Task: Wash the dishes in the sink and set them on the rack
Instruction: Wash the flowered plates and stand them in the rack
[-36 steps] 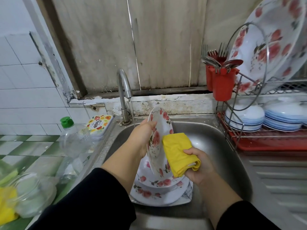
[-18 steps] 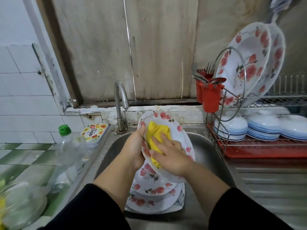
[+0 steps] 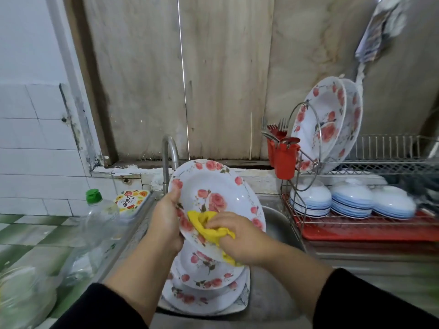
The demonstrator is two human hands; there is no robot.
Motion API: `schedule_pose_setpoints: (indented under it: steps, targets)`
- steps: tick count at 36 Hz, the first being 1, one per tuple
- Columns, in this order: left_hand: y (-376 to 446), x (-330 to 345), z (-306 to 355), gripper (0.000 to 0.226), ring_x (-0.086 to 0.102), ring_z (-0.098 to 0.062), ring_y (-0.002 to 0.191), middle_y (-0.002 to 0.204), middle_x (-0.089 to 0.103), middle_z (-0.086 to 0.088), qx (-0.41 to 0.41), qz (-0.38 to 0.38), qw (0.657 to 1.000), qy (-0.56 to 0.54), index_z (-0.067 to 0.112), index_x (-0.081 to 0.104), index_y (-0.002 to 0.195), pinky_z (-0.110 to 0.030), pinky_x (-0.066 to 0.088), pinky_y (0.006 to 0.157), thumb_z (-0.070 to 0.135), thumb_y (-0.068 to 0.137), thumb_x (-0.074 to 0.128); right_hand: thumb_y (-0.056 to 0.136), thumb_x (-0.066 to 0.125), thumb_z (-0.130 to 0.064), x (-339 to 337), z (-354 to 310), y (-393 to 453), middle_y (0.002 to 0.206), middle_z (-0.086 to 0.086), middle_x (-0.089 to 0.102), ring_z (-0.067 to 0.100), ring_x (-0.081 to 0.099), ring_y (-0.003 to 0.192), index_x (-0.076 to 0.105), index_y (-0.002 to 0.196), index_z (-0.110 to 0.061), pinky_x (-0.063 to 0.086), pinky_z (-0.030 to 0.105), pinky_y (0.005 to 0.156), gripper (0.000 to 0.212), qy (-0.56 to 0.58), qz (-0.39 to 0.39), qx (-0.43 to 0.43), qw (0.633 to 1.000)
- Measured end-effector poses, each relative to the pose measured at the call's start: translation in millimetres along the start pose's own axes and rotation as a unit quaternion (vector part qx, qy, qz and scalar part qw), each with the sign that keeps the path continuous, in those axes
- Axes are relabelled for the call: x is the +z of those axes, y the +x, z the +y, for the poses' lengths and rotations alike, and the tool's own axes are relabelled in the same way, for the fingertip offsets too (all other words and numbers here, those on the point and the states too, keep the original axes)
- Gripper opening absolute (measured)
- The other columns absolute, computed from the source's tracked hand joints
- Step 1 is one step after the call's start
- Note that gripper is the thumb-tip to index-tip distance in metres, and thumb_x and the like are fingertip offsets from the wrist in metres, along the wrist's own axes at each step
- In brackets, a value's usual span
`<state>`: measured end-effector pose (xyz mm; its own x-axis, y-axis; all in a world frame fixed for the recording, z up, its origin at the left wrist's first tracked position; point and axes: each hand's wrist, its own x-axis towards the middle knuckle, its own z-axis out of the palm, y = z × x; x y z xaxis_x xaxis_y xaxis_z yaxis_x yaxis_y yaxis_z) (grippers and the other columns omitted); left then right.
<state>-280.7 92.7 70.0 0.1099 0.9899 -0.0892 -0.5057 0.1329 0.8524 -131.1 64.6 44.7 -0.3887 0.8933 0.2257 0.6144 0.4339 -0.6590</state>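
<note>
Head view: your left hand (image 3: pixel 166 217) grips the rose-print plate (image 3: pixel 216 205) by its left rim, tilted above the sink (image 3: pixel 275 224); your right hand (image 3: pixel 240 236) presses the yellow cloth (image 3: pixel 206 224) on it. Probably stiff, slick and breakable, so keep to the rim. Stacked plates (image 3: pixel 206 281) lie beneath; the faucet (image 3: pixel 169 160) stands just behind.

Left grip (image 3: pixel 166 218) clasped; right grip (image 3: pixel 240 236) curled, forearms converging

Glossy floral plate (image 3: pixel 215 198), soft yellow cloth (image 3: pixel 209 227), shiny metal sink (image 3: pixel 275 224).
</note>
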Motion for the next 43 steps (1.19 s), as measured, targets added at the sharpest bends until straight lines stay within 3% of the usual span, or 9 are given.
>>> schedule_pose_setpoints:
  steps: [6,11,14,19,22,27,33,39,43]
  targets:
    - [-27.7,15.4,-9.9,0.036,0.066,-0.027,0.084,0.077,0.074,-0.004,0.003,-0.011,0.999,0.030,0.017,0.065,0.092,-0.039,0.050,0.071,0.037,0.101,0.037,0.090,0.047,-0.016,-43.7,38.2,-7.6,0.133,-0.001,0.038,0.022,0.031,0.125,0.047,0.137,-0.023,0.039,0.035,0.099,0.047,-0.302,0.014,0.093,0.949]
    - [-36.3,41.3,-17.9,0.044,0.068,-0.027,0.097,0.104,0.072,-0.013,-0.012,-0.030,0.998,0.052,0.009,0.067,0.107,-0.041,0.050,0.084,0.039,0.101,0.035,0.092,0.048,-0.009,-31.7,2.8,13.1,0.130,0.008,0.039,0.026,0.035,0.123,0.055,0.127,-0.008,0.029,0.022,0.099,0.036,-0.115,0.139,0.023,0.983]
    - [-38.3,45.9,-12.1,0.047,0.072,-0.027,0.079,0.089,0.073,-0.015,0.000,0.006,1.000,0.014,0.007,0.071,0.090,-0.040,0.050,0.077,0.039,0.099,0.038,0.089,0.050,-0.013,-26.3,-13.8,-7.0,0.124,0.000,0.050,0.013,0.047,0.111,0.059,0.124,-0.015,0.035,0.015,0.087,0.036,-0.002,0.065,-0.029,0.997]
    - [-46.1,40.6,-15.7,0.037,0.067,-0.028,0.087,0.090,0.074,-0.007,0.026,0.057,0.998,0.021,0.015,0.067,0.095,-0.040,0.050,0.073,0.041,0.099,0.040,0.081,0.050,-0.029,-65.0,22.2,-35.6,0.117,-0.004,0.054,0.019,0.052,0.109,0.059,0.114,-0.024,0.045,0.029,0.088,0.035,-0.230,-0.106,0.027,0.967]
    - [-53.0,48.5,-26.5,0.036,0.067,-0.024,0.091,0.091,0.075,-0.003,0.009,0.032,0.999,0.043,0.018,0.066,0.104,-0.037,0.051,0.072,0.040,0.100,0.037,0.090,0.045,-0.021,-78.3,33.0,-14.2,0.128,0.003,0.045,0.027,0.043,0.118,0.050,0.124,-0.018,0.039,0.035,0.092,0.035,-0.339,-0.005,0.082,0.937]
    - [-54.3,66.2,-32.2,0.046,0.067,-0.028,0.100,0.105,0.071,-0.013,-0.013,0.012,0.998,0.054,0.009,0.066,0.109,-0.041,0.049,0.090,0.040,0.100,0.034,0.085,0.047,-0.014,-51.9,4.0,8.6,0.122,0.006,0.042,0.030,0.041,0.113,0.049,0.110,-0.015,0.037,0.034,0.086,0.025,-0.121,0.139,0.028,0.982]
    - [-55.1,51.0,-24.7,0.037,0.069,-0.026,0.083,0.086,0.075,-0.006,0.040,0.060,0.997,0.039,0.016,0.067,0.094,-0.038,0.051,0.072,0.039,0.100,0.039,0.076,0.045,-0.037,-66.7,31.6,-33.4,0.106,-0.012,0.044,0.014,0.044,0.103,0.055,0.106,-0.028,0.038,0.026,0.085,0.033,-0.170,-0.177,-0.018,0.969]
    - [-62.4,71.7,-34.0,0.039,0.066,-0.024,0.098,0.098,0.074,-0.005,0.020,0.015,0.996,0.080,0.016,0.067,0.103,-0.038,0.051,0.082,0.043,0.098,0.039,0.091,0.043,-0.018,-78.2,25.3,-5.3,0.132,0.006,0.035,0.027,0.031,0.122,0.041,0.124,-0.015,0.029,0.034,0.094,0.033,-0.235,0.076,0.046,0.968]
    - [-59.2,70.6,-30.4,0.046,0.066,-0.026,0.103,0.104,0.072,-0.010,0.029,0.029,0.996,0.073,0.011,0.068,0.105,-0.041,0.049,0.091,0.046,0.097,0.039,0.086,0.047,-0.023,-54.6,13.6,-16.6,0.116,0.004,0.040,0.025,0.039,0.110,0.048,0.111,-0.014,0.037,0.037,0.091,0.027,-0.149,-0.026,-0.070,0.986]
